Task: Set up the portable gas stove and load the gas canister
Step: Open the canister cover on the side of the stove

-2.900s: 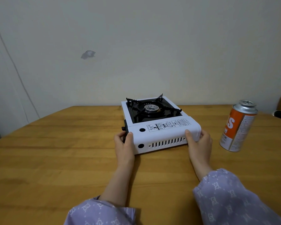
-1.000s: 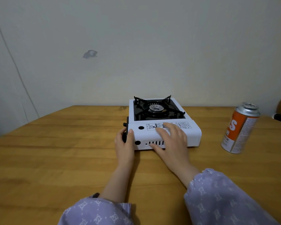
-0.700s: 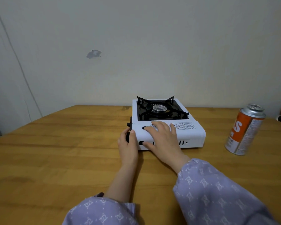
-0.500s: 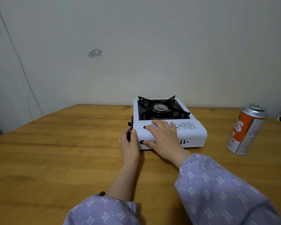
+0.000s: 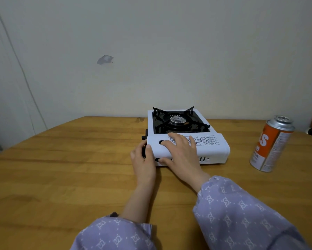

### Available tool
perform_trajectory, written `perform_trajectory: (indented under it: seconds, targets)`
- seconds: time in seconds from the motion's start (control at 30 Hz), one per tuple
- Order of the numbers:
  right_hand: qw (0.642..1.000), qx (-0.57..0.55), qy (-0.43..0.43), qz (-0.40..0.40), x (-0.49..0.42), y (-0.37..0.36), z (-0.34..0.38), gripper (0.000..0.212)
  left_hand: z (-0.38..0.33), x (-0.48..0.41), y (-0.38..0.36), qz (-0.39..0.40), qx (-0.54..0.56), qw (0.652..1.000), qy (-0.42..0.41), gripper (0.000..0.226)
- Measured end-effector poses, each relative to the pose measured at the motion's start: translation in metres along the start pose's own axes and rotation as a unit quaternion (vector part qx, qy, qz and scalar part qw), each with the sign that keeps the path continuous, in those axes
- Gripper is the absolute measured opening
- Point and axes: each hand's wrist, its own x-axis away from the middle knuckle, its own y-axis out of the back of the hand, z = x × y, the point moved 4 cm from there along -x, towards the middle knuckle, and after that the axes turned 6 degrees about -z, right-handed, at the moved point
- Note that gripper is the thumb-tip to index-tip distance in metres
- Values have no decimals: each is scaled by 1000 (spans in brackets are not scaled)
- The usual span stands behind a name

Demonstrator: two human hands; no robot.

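The white portable gas stove (image 5: pixel 212 150) sat on the wooden table (image 5: pixel 61 168), burner side far, canister-compartment cover near. The right hand (image 5: pixel 181 154) lay flat on that cover, fingers spread, thumb against the near side face. The left hand (image 5: pixel 143 159) gripped the stove's left near corner — thumb on the white edge, fingers curled around the black side fitting. The gas canister (image 5: pixel 270 143) stood upright to the right, well apart from the stove.
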Motion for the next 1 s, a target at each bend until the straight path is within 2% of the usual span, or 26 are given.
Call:
perform_trajectory:
  seconds: [0.17,0.3,0.4,0.5,0.6,0.67,0.83,1.0]
  targets:
    - [1000,-7,24,-11,6,3,1,54,-5,3,3,-13,-11,999,-37,21]
    - [995,-81,10,-64,11,16,-11,51,-7,4,3,-19,-34,998,-47,25]
    - [981,-119,-66,-136,20,29,-35,45,-8,6,3,-26,-41,997,-52,26]
    - [961,-99,-173,-191,36,40,-66,45,-10,8,3,-31,-51,997,-58,26]
    - [934,-81,-286,-198,53,42,-91,56,-10,11,4,-33,-55,996,-61,27]
    - [915,-111,-341,-185,62,39,-102,63,-11,12,3,-33,-57,996,-61,27]
    - [872,-238,-393,-171,71,31,-109,62,-11,17,6,-40,-69,995,-61,24]
    - [845,-264,-411,-218,76,35,-113,47,-12,23,9,-79,-111,989,-63,22]
